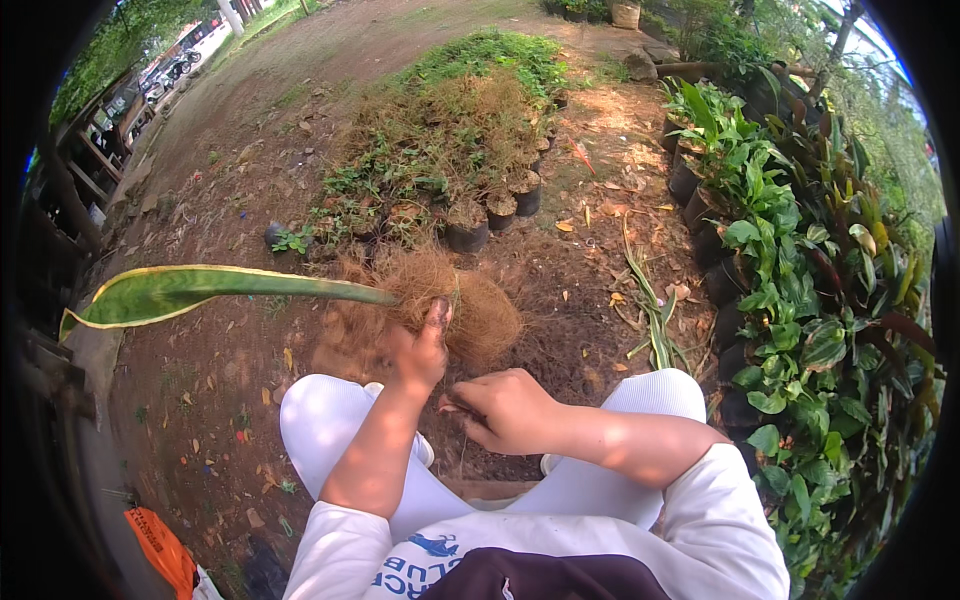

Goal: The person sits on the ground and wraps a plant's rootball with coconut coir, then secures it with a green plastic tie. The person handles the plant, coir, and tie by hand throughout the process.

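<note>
My left hand [421,346], its thumb dark with soil, is closed on the brown fibrous root mass [480,311] of a snake plant. A single broad green leaf with yellow edges [202,285] reaches from the roots towards the left, lying nearly level. My right hand [499,411] is below and to the right of the roots, over the dark soil [559,367] between my knees. Its fingers are curled and soil-stained; whether they pinch a thin root strand cannot be told.
Beyond the roots stand many small black pots of plants [466,234]. Leafy potted plants [780,300] line the right side. Cut striped leaves [660,330] lie near my right knee. An orange bag [161,551] is at the lower left, and a wooden fence [94,161] at the left.
</note>
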Available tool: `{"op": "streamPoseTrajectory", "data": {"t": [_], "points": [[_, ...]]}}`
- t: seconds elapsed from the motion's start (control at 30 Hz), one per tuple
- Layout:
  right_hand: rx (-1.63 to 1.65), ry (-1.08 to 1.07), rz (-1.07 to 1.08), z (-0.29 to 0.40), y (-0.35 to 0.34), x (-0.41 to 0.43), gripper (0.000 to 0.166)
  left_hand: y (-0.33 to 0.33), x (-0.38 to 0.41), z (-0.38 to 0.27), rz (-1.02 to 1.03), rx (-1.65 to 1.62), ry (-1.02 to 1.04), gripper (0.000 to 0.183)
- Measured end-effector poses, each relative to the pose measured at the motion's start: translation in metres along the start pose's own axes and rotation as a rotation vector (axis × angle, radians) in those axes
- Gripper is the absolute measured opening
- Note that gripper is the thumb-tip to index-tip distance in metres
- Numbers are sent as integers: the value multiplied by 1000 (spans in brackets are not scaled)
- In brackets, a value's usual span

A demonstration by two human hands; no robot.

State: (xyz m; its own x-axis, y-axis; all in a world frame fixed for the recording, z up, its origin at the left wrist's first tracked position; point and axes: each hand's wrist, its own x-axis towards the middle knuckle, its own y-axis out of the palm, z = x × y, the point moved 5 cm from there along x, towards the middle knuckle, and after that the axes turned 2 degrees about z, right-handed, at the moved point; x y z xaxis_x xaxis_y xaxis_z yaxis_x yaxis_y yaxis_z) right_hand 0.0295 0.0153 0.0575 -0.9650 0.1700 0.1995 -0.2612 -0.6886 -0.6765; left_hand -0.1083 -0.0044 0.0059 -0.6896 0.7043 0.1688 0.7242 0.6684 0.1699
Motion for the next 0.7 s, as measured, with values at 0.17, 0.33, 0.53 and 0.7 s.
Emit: {"op": "streamPoseTrajectory", "data": {"t": [0.17, 0.33, 0.53, 0.7], "points": [[-297, -99, -315, -16, -77, 16, 14, 5, -6, -2, 158, 356, 248, 17], [199, 188, -470, -115, -66, 26, 13, 29, -22, -3, 193, -37, 10, 13], [720, 259, -228, -200, 52, 20, 30, 14, -6, 7, 109, -123, 95, 14], [-53, 148, 73, -83, 75, 8, 37, -3, 5, -8, -29, -89, 192, 18]]}}
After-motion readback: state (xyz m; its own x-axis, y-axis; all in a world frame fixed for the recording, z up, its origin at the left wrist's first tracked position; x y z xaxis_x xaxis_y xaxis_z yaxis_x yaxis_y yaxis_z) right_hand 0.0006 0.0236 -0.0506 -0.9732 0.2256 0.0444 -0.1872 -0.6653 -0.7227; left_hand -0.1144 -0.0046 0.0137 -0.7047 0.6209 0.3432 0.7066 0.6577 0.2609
